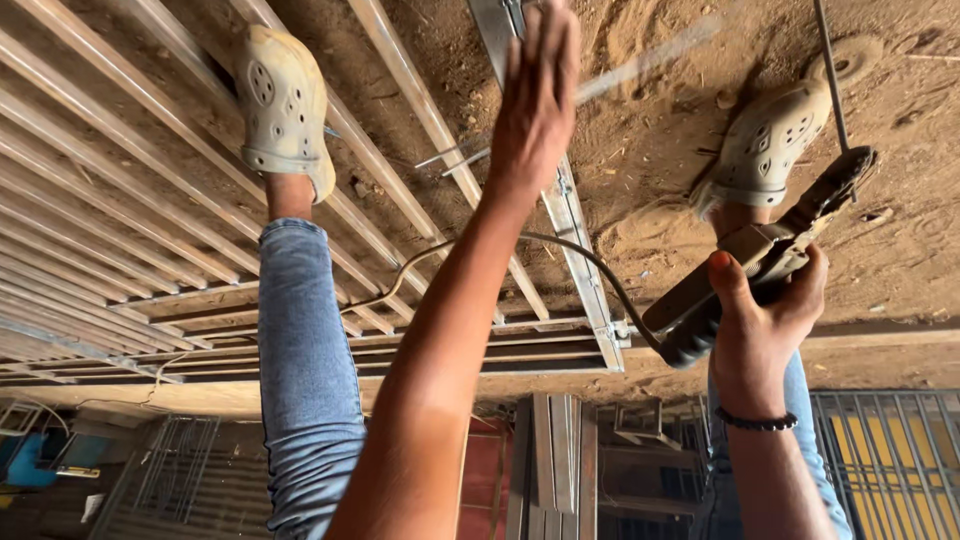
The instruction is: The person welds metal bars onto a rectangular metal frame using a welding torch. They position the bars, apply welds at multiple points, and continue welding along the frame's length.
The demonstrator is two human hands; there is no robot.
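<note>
Right hand (765, 325) clamped round angle grinder (760, 262), above sandy ground beside right foot. Left hand (535, 95), fingers straight (blurred), holds nothing, over metal grille frame (580, 260) near its right edge.

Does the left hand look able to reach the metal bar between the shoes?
Probably yes: the left hand is stretched out right over the metal bar with nothing between them, though blur hides its fingers.
</note>
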